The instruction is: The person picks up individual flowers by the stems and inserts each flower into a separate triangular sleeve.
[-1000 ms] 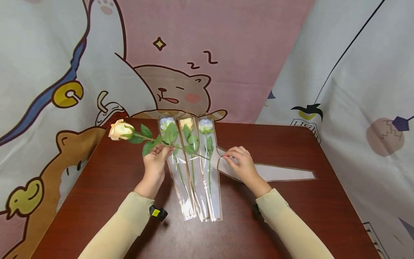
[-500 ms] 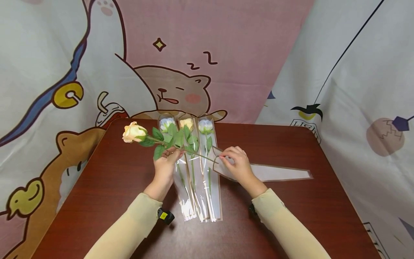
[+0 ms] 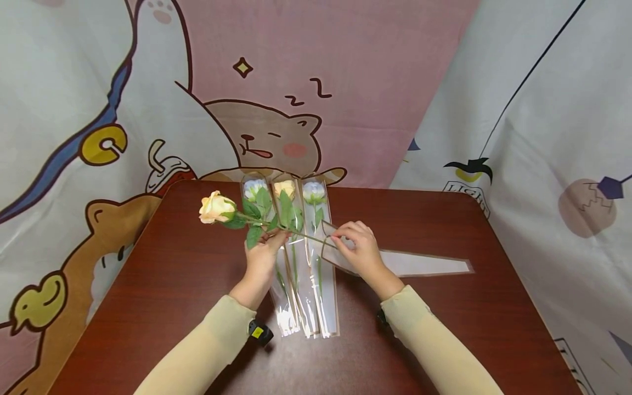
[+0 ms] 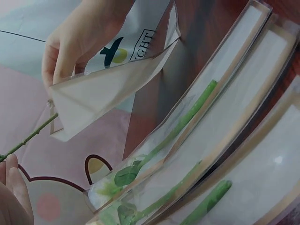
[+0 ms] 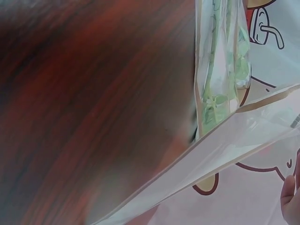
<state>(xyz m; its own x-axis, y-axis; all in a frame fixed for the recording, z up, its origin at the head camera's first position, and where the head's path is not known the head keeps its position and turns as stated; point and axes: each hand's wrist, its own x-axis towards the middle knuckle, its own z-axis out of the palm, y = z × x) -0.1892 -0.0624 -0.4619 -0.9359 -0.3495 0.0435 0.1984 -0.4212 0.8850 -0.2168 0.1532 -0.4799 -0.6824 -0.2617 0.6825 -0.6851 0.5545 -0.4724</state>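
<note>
A cream artificial rose (image 3: pixel 217 208) with green leaves slants over the table. My left hand (image 3: pixel 261 263) holds it by its stem, below the flower head; in the left wrist view the fingers (image 4: pixel 15 187) are at the thin green stem (image 4: pixel 35 132). My right hand (image 3: pixel 362 249) pinches the open end of a long tapered flower sleeve (image 3: pixel 427 264), clear with a white panel and brown edging. The stem's lower end reaches into the sleeve's mouth, right by the right fingertips. Beyond that, the sleeve hides the stem end.
Three sleeved flowers lie side by side under the rose: a blue one (image 3: pixel 254 189), a yellow one (image 3: pixel 285 190) and another blue one (image 3: pixel 314 192). The brown wooden table (image 3: pixel 395 340) ends at a printed cloth backdrop (image 3: pixel 375 99).
My left hand has moved right and slightly toward me with the rose, bringing its stem end into the sleeve's mouth. My right hand has drawn the sleeve a little to the left.
</note>
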